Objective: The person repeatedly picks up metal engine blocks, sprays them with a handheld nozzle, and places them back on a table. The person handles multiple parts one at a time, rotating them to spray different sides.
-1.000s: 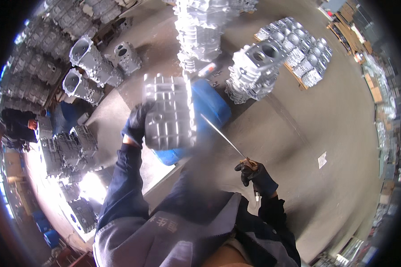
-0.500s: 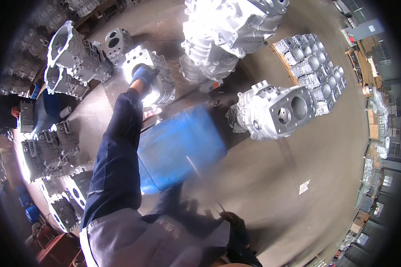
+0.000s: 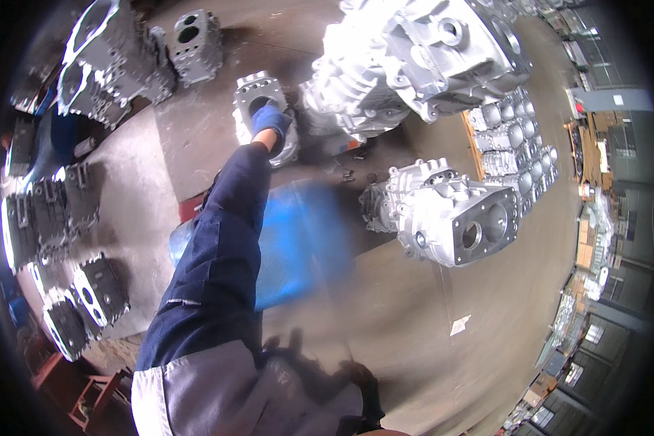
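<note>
Head view: left hand [image 3: 271, 120] at silver casting [image 3: 248, 94]
Fingers, right hand [image 3: 360, 375] too: cannot tell
Casting: might tip if pulled off-centre

On your right, 1 white paper scrap [image 3: 460, 325] lies on brownish-grey floor [image 3: 414, 312]; 1 tan wooden pallet [image 3: 475, 151] bears silver castings [image 3: 512, 136].

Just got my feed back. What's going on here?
A person has the left arm stretched out, with the gloved left hand at the opening in the top of a grey casting. The gloved right hand is low, near the body; I cannot tell whether it holds anything. A blue block, partly blurred, shows behind the left forearm. A larger casting is off to the right, and more castings stand on the left.
</note>
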Demonstrator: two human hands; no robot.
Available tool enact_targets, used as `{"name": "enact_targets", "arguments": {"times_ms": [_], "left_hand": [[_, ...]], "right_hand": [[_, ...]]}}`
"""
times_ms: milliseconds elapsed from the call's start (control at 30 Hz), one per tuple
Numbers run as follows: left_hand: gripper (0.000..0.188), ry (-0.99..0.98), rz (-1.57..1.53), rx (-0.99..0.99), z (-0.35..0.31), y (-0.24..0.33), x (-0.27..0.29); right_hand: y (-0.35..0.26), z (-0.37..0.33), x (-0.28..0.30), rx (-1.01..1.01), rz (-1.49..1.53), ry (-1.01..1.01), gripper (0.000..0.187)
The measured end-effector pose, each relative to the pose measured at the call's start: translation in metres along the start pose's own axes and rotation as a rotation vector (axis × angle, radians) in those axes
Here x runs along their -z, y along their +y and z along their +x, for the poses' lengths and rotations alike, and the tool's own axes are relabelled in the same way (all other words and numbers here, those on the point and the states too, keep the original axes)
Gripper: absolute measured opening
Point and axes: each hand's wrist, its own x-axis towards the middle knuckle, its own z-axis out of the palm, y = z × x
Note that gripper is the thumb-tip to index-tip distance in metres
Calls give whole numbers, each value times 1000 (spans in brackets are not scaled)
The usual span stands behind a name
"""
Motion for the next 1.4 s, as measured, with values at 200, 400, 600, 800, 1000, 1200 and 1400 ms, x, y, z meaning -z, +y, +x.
{"name": "enact_targets", "arguments": {"times_ms": [200,400,600,800,1000,1200,1400], "left_hand": [[41,357,-85,-97,-91,-67,69],[35,340,-155,203,-268,-240,170],[24,88,331,398,-511,-446,226],[28,359,-229,968,-640,-590,223],[32,391,-357,659,-562,-691,251],[40,642,-488,673,-469,-714,303],[38,319,61,655,-395,-719,309]], "right_hand": [[-57,62,-20,110,161,233,25],[-88,81,-34,515,-604,382,26],[21,34,-98,403,78,-353,26],[113,-24,-177,1118,-742,-539,37],[141,-103,-291,1087,-1113,-756,36],[113,-145,-465,823,-1444,-658,45],[97,-112,-526,919,-1622,-451,54]]}}
